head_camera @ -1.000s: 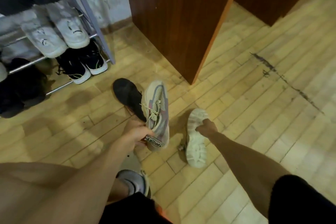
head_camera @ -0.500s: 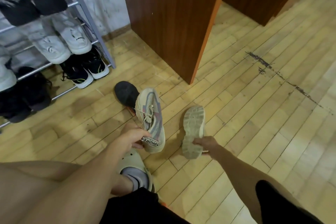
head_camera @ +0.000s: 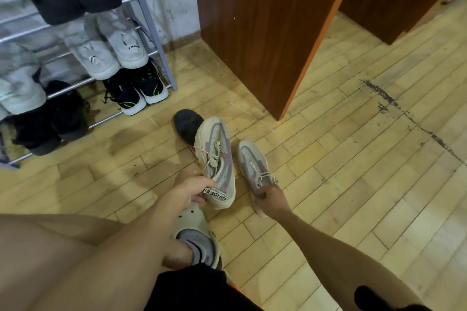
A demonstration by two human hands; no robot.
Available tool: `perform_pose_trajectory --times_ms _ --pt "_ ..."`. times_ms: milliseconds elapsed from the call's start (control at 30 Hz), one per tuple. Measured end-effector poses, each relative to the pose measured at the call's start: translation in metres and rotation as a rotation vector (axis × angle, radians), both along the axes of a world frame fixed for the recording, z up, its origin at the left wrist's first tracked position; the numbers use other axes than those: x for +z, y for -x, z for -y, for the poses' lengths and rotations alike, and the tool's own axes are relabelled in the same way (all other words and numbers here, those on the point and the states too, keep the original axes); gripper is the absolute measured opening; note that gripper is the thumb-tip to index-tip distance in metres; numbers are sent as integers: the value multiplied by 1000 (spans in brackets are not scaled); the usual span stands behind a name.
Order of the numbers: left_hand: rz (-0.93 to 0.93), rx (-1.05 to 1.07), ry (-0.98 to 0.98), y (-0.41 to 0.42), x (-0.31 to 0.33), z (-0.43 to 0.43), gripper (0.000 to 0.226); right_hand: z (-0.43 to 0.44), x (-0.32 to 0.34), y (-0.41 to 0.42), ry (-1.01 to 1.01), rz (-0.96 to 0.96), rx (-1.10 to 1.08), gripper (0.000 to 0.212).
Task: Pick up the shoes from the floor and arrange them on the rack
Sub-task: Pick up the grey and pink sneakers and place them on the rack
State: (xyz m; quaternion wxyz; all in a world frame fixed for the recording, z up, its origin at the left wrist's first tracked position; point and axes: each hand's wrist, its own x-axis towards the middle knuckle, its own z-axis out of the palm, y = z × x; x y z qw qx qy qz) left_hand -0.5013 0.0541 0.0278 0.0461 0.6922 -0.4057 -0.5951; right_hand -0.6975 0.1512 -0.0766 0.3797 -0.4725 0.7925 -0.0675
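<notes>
Head view: left hand (head_camera: 194,189) has its grip closed round the heel collar of a cream mesh sneaker with grey and pink stripes (head_camera: 217,156), toe pointing away and overlapping a black shoe (head_camera: 186,124) lying on the pale wooden plank floor (head_camera: 353,184). Right hand (head_camera: 270,193) grip pinches the heel end of the matching second sneaker (head_camera: 252,159), sole down, just beside the first; can't tell if it's clear of the floor. Grey metal tube shoe rack (head_camera: 148,23) stands upper left, well apart from both, black and white pairs on its rails; brown wooden cabinet (head_camera: 252,33) behind, cream foam clog (head_camera: 194,218) on the person's foot.
</notes>
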Motion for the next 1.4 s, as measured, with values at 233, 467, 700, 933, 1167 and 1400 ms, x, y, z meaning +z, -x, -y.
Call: perform_pose_trajectory --times_ms 233,467,700,933,1167,1400 --pt "31 46 14 -2 -9 2 29 14 -1 56 -239 -16 -227 79" --pt "19 96 -4 -4 -13 6 29 13 -27 31 -393 249 -424 91" --pt "36 61 -67 -8 -11 9 33 15 -29 35 -387 170 -421 78" --pt "-17 112 15 -1 7 15 40 17 2 48 -409 484 -363 54" --pt "-117 153 108 1 56 28 24 37 61 44 -147 584 -271 37" --pt "-206 246 296 -27 138 38 19 95 153 19 149 724 -173 36"
